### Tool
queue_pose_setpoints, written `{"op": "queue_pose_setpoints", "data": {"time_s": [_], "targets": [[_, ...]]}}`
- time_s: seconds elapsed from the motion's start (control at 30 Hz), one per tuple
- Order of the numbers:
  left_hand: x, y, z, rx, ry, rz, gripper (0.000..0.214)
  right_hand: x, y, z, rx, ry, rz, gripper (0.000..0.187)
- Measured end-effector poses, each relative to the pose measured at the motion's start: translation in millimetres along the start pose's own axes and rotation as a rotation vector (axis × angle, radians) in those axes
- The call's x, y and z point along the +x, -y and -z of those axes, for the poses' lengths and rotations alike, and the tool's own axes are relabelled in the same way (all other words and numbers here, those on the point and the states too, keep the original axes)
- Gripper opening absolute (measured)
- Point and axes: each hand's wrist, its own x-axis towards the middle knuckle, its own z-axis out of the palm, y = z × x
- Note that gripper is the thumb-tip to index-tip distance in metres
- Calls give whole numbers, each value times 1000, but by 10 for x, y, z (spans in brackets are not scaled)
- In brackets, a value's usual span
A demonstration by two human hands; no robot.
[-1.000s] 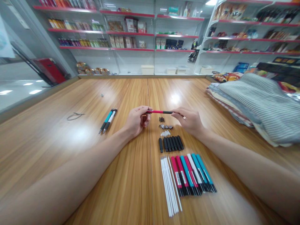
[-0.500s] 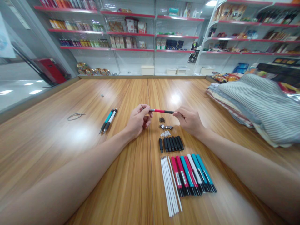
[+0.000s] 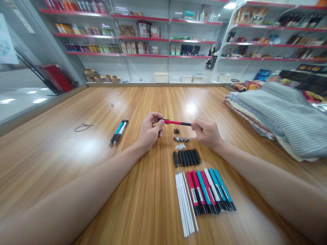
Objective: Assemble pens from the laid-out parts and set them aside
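Note:
A red and black pen (image 3: 175, 122) hangs level above the wooden table (image 3: 76, 160), held at both ends. My left hand (image 3: 149, 131) pinches its left end and my right hand (image 3: 206, 132) pinches its black right end. Below the pen lie small rows of parts: dark springs (image 3: 176, 131), metal tips (image 3: 181, 139), white pieces (image 3: 180, 146) and black caps (image 3: 187, 157). Nearer me lie white refills (image 3: 184, 202) and red, teal and white pen barrels (image 3: 209, 191).
Two finished pens (image 3: 118, 132) lie left of my left hand. A wire loop (image 3: 82, 127) lies further left. Folded striped cloths (image 3: 278, 114) are stacked at the table's right edge. Shop shelves (image 3: 143, 37) line the far wall.
The pen has slid a little to the left between my hands. My left fingers now close over its left end, and my right hand has shifted slightly rightward along it.

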Motion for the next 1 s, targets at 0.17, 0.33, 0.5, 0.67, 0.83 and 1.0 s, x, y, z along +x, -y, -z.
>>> {"op": "queue_pose_setpoints", "data": {"time_s": [0.17,0.33,0.5,0.67,0.83,1.0], "targets": [[31,-6,20,-84,22,113,34,2,-13,-9,-12,-34,4,29],[64,9,41,-100,52,189,29,3,-22,-36,-11,-8,-14,23],[43,32,46,-84,48,129,28,7,2,-5,40,28,10,31],[49,33,52,-87,37,97,29,-4,2,-5,43,33,0,30],[76,12,49,-145,-12,159,33,-6,-11,-60,-18,22,-11,19],[72,21,44,-120,-4,164,29,-2,-6,-62,-12,5,24,17]]}}
